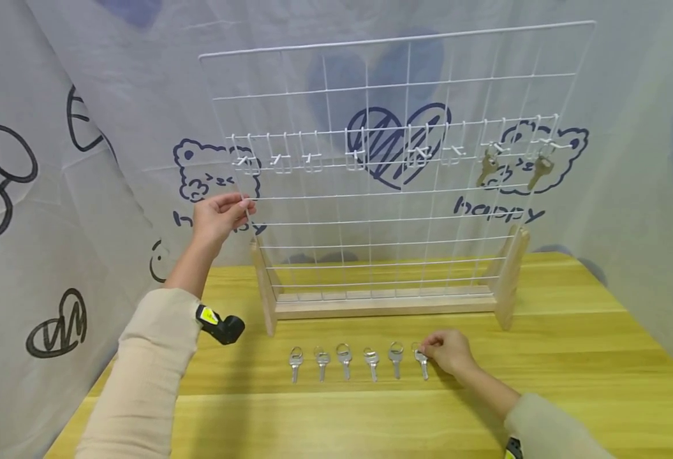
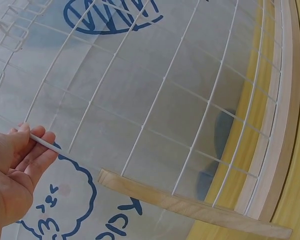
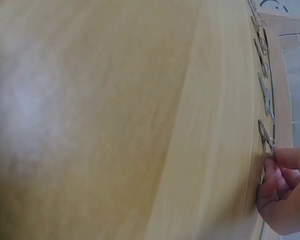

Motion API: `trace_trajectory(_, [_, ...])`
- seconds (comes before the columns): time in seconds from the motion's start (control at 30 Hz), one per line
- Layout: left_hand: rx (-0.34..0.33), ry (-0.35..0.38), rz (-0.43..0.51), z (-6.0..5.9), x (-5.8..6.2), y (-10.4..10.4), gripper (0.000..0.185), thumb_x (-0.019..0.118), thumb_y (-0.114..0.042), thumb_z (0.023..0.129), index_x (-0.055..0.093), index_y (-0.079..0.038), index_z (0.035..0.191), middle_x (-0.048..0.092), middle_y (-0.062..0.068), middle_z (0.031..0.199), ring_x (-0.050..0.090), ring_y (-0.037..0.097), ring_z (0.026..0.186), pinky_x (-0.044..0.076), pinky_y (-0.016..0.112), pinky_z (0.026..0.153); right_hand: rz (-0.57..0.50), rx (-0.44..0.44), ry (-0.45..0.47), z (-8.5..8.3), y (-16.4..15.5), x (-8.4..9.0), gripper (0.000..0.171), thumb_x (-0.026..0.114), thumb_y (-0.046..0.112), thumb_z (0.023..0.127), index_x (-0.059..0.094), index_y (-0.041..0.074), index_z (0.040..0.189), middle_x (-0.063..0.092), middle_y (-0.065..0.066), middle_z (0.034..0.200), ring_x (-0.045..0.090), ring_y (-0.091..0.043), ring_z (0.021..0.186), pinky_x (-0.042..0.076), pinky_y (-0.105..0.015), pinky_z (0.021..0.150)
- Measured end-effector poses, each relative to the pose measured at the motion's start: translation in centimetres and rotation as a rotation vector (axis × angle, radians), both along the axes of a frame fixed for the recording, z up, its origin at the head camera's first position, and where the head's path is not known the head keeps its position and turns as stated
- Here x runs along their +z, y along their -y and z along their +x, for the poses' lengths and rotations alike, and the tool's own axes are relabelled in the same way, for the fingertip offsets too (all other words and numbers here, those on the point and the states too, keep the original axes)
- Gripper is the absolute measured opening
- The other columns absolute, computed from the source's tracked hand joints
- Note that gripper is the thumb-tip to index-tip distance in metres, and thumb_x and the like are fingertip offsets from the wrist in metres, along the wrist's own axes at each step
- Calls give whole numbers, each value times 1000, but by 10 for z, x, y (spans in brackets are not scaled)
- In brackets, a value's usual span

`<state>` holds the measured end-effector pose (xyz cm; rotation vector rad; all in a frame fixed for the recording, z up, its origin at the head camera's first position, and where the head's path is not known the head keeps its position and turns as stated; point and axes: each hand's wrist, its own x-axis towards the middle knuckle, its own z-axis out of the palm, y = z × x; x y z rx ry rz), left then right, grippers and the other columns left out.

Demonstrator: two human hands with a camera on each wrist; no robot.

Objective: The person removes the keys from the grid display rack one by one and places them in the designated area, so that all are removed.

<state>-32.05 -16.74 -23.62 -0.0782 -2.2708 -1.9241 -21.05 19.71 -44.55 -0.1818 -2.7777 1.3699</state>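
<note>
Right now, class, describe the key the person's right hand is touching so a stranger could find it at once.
Start at the white wire grid rack standing on the yellow wooden table. In front of its wooden base lies a row of six silver keys. The wanted key is at the row's right end, the only one with the right hand on it.

White wire grid (image 1: 370, 191), silver keys (image 1: 344, 360), two brass keys (image 1: 488, 167), yellow wood-grain bench (image 1: 571, 357), beige sleeves (image 1: 147, 357), grey cartoon-print cloth (image 1: 55, 191).

Two brass keys (image 1: 514, 169) hang from hooks (image 1: 365, 153) at the row's right end. Five silver keys (image 1: 344, 361) lie in a row on the yellow bench (image 1: 571, 357). Behind hangs a cloth (image 1: 55, 191) printed with bears, hearts and "happy".
</note>
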Motion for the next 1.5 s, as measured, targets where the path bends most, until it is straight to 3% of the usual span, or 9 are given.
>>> trace_trajectory(0.53, [15, -8, -15, 0, -2, -1, 34, 56, -9, 92, 52, 6, 123, 62, -22, 70, 63, -6, 72, 54, 10, 73, 89, 28, -59, 0, -1, -1, 5, 69, 0, 79, 67, -3, 76, 67, -9, 71, 56, -14, 65, 45, -21, 55])
trace_trajectory(0.87, [13, -10, -2, 0, -1, -2, 35, 55, -7, 92, 51, 8, 123, 62, -23, 67, 63, -7, 70, 54, 9, 71, 35, 4, -27, 0, -7, 6, 7, 67, 3, 81, 69, -3, 83, 68, -11, 78, 57, -16, 70, 46, -20, 56])
trace_trajectory(1.1, [18, -17, -22, -1, -2, -1, 34, 54, -7, 93, 51, 7, 124, 61, -24, 67, 62, -8, 69, 54, 8, 71, 38, 11, -160, -6, -14, 42, 15, 64, 10, 86, 70, -2, 94, 70, -17, 92, 61, -17, 78, 48, -17, 62])
trace_trajectory(1.3, [22, -13, -35, -1, -4, -1, 34, 54, -8, 93, 52, 6, 124, 60, -23, 70, 62, -7, 71, 54, 9, 73, -29, -29, -276, -9, -23, 83, 23, 64, 14, 88, 68, -5, 101, 69, -21, 97, 55, -1, 70, 46, -13, 54])
trace_trajectory(1.4, [23, -5, -33, -1, -2, 0, 34, 54, -7, 93, 52, 6, 124, 60, -23, 69, 62, -7, 71, 54, 9, 73, -82, -52, -341, -12, -28, 104, 25, 63, 15, 88, 66, -5, 103, 70, -14, 89, 52, 5, 64, 46, -13, 51])
trace_trajectory(1.5, [24, -11, -28, -2, -1, 0, 34, 54, -8, 93, 52, 6, 124, 61, -24, 68, 62, -7, 70, 54, 9, 72, -145, -76, -416, -15, -34, 124, 26, 63, 15, 89, 65, -5, 105, 68, 7, 82, 53, 7, 64, 47, -12, 51])
